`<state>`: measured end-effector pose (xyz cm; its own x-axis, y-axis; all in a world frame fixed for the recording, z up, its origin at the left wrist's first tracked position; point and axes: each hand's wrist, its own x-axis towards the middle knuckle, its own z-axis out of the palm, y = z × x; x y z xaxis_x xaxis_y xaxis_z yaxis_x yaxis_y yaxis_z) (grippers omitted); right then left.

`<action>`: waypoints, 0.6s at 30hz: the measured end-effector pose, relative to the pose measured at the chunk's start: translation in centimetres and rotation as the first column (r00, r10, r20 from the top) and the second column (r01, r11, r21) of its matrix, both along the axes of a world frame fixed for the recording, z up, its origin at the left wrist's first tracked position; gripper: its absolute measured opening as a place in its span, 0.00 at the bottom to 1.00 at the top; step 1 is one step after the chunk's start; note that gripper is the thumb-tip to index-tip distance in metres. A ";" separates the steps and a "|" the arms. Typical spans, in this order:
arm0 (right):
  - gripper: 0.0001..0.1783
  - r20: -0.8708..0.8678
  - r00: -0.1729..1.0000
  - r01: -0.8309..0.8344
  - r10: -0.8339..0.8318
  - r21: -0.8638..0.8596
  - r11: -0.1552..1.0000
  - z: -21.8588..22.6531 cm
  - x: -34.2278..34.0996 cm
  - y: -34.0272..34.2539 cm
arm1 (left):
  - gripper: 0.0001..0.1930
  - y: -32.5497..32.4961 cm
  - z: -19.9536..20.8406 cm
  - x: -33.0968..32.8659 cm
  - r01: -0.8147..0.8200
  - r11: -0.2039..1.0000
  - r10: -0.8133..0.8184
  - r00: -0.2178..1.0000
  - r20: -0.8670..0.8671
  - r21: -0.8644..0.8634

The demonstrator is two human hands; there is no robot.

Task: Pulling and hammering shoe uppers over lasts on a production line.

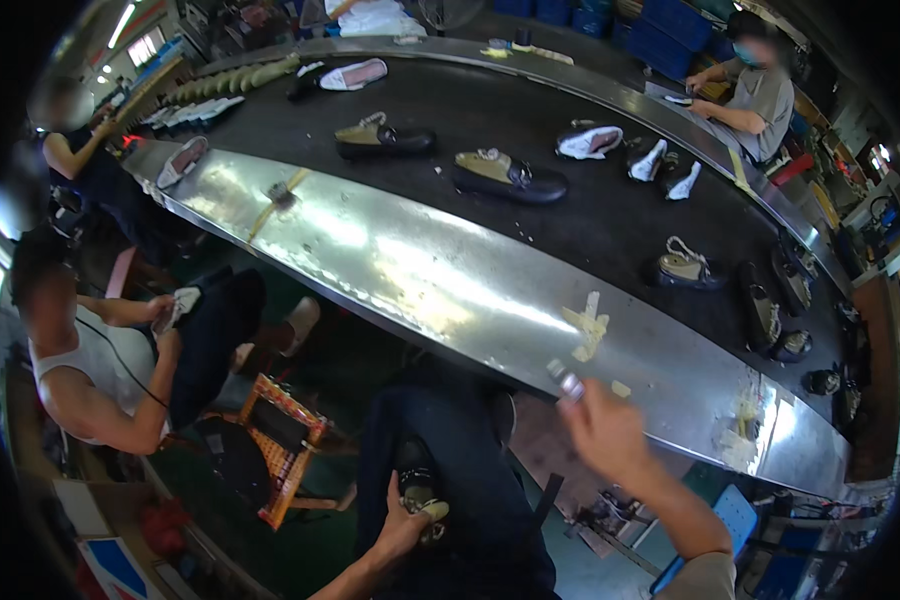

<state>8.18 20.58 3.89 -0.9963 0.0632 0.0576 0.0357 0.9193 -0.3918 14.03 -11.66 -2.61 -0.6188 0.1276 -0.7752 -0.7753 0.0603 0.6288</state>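
On my lap lies a dark shoe [416, 468] with an olive-tan upper part, its toe pointing away from me. My left hand [402, 522] is closed around its heel end, the thumb pressed on a pale spot there. Raised over the near metal edge of the conveyor, my right hand [607, 432] grips a hammer-like tool [565, 380] by its lower part. A shiny metal end sticks out past the fingers; motion blurs it, and the handle is hidden in the fist. The tool is apart from the shoe.
A dark conveyor belt [370, 215] carries several shoes, among them a black and tan one [510, 178]. Its metal rim [420, 270] runs across in front of me. An orange-edged stool [280, 450] stands at left, beside a seated person [100, 370]. Another person [755, 100] works across the belt.
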 end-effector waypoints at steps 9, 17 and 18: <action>0.21 -0.366 0.923 -0.016 0.121 0.277 0.961 -1.0 -7.6 9.5 | 0.59 -1.8 9.4 -7.1 0.158 0.972 -0.101 0.950 -0.296 0.173; 0.17 -0.182 0.963 0.104 -0.201 -0.437 0.893 -3.3 -24.4 14.3 | 0.55 8.1 11.8 -34.6 0.364 0.930 -0.224 0.674 -0.705 0.053; 0.21 -0.109 0.963 0.171 -0.245 -0.456 0.874 -4.9 -27.0 16.3 | 0.53 10.9 12.0 -38.8 0.370 0.926 -0.192 0.641 -0.744 0.080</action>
